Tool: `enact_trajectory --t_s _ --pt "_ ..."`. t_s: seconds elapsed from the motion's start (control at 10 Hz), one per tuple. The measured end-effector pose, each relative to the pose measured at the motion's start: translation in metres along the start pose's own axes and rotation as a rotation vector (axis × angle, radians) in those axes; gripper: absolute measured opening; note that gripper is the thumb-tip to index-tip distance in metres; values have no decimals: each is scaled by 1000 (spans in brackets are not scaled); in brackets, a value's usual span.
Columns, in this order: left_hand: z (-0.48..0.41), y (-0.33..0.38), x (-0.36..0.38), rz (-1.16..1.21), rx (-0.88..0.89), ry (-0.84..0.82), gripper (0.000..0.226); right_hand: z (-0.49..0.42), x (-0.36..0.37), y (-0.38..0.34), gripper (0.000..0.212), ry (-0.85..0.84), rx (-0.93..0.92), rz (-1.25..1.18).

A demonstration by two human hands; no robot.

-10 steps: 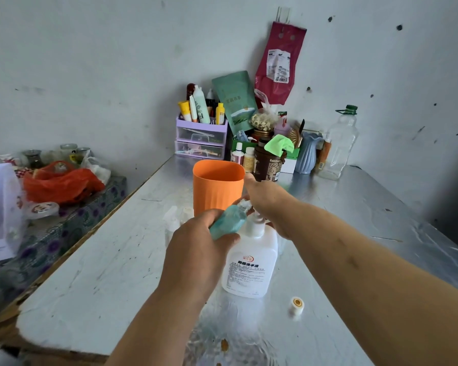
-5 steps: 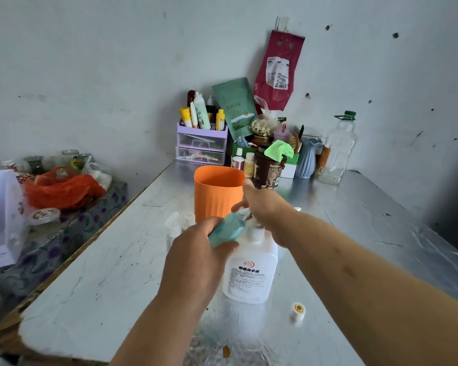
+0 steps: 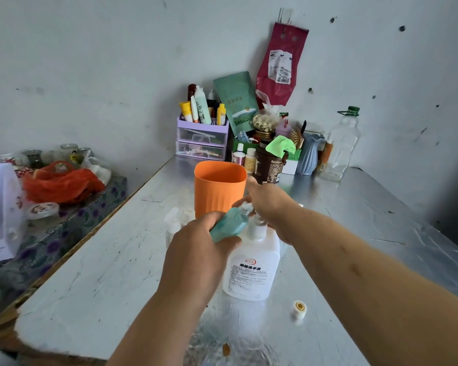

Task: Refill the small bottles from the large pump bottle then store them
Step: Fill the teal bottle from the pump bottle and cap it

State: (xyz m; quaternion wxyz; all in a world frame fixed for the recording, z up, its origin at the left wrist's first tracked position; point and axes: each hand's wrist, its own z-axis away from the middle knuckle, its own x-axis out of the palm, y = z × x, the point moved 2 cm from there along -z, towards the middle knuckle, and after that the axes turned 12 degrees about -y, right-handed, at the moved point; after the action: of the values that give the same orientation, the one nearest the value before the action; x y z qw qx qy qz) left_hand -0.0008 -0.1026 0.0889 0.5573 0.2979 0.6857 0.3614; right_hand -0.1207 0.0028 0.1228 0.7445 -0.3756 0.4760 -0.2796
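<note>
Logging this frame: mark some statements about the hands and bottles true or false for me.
1. The left hand grips a small teal bottle. True.
2. The orange cup stands upright beyond the pump bottle. True.
3. The right hand holds the orange cup. False: it is on the pump bottle's pump head.
4. The small white cap is on the teal bottle. False: it lies on the table, right of the pump bottle.

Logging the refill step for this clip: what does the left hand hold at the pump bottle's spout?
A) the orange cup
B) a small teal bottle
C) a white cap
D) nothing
B: the left hand grips a small teal bottle, tilted toward the top of the pump bottle; the orange cup stands behind.
</note>
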Motion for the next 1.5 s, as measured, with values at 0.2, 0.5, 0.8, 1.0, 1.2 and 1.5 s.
enact_trajectory --t_s 0.2,0.5,0.8,1.0,1.2,1.5 --pt "-1 -4 2 -29 -11 -12 40 8 2 -1 42 15 0 53" --pt "5 2 -4 -77 8 -6 43 23 0 -12 68 -22 1 -46" --pt "2 2 -4 -39 18 -6 40 22 -2 -13 64 2 7 68" --pt "0 0 -1 -17 11 3 39 14 -1 -7 55 24 -13 60" --pt "-1 -4 2 -23 -19 -12 37 16 3 -3 38 5 2 61" --pt "7 2 -1 -65 3 -7 41 21 -1 -10 61 -9 -14 -18"
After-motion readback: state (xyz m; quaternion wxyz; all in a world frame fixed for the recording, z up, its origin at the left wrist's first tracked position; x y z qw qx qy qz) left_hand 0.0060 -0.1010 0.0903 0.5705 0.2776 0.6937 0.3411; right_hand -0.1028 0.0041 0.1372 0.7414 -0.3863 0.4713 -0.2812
